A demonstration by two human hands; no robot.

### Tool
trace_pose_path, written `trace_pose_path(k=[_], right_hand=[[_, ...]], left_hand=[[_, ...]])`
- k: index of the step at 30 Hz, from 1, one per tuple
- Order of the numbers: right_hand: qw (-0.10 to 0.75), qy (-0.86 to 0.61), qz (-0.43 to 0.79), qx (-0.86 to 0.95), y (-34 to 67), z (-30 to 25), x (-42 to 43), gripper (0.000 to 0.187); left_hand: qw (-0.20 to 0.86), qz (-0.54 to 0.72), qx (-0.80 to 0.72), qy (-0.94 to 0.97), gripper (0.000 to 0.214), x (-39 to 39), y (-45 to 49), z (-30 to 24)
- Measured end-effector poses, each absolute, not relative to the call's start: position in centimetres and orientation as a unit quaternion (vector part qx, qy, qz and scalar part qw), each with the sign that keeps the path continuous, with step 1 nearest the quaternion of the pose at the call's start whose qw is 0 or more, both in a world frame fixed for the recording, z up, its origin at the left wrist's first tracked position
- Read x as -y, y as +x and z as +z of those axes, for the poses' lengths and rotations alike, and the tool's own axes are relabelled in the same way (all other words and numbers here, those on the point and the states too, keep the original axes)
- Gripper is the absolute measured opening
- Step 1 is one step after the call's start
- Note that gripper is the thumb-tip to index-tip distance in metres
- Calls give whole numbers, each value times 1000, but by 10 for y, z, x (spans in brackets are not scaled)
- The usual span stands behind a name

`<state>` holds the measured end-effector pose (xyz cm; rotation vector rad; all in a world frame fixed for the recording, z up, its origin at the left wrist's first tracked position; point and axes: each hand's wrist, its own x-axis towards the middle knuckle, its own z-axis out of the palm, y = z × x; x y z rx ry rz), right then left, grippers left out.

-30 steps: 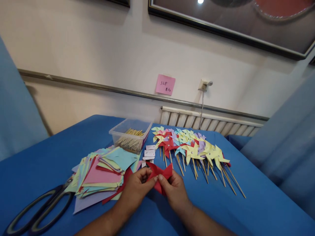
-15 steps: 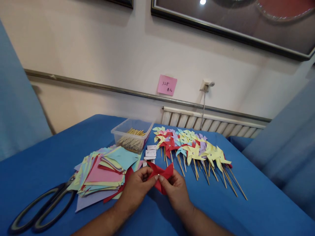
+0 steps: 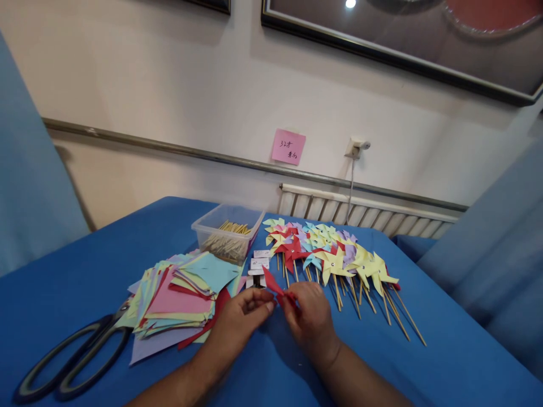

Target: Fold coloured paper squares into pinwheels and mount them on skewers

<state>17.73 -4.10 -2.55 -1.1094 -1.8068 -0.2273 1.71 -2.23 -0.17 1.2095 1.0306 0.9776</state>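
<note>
Red paper pinwheel [image 3: 271,282] is turning edge-on, seemingly unmounted, right hand [image 3: 314,316] pinching it, left hand [image 3: 236,322] curling half-open beside; stick-mounted pinwheels [image 3: 334,264] are lying finished, cut paper [image 3: 182,302] waiting.

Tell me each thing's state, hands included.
Bare right hand: closed on red folded-paper pinwheel.
Bare left hand: curled, contact unclear.
Dark-handled metal scissors: lying; open or shut unclear.
Multicoloured paper sheets: stacked untidily.
Clear plastic box: open, holding wooden sticks.
Small white rectangular boxes: grouped together.
Multicoloured paper pinwheels: lying bunched, overlapping.
Pink square note: stuck up, handwritten.
</note>
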Motion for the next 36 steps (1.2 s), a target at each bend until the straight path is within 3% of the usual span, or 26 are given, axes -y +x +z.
trace_pose_path(k=[3, 8, 20, 31, 36], right_hand=[[449, -406, -159, 780, 175, -20, 42, 11], [409, -405, -194, 795, 168, -16, 47, 15], [350, -426, -121, 826, 163, -14, 55, 36], [434, -417, -99, 793, 167, -6, 59, 24], [413, -451, -83, 787, 146, 40, 7, 18]], left_hand=[[674, 390, -396, 487, 27, 30, 18, 4], [697, 439, -379, 422, 17, 37, 16, 7], [702, 457, -407, 365, 16, 28, 15, 7], [698, 456, -425, 354, 20, 23, 23, -18], [707, 441, -417, 363, 25, 21, 28, -26]])
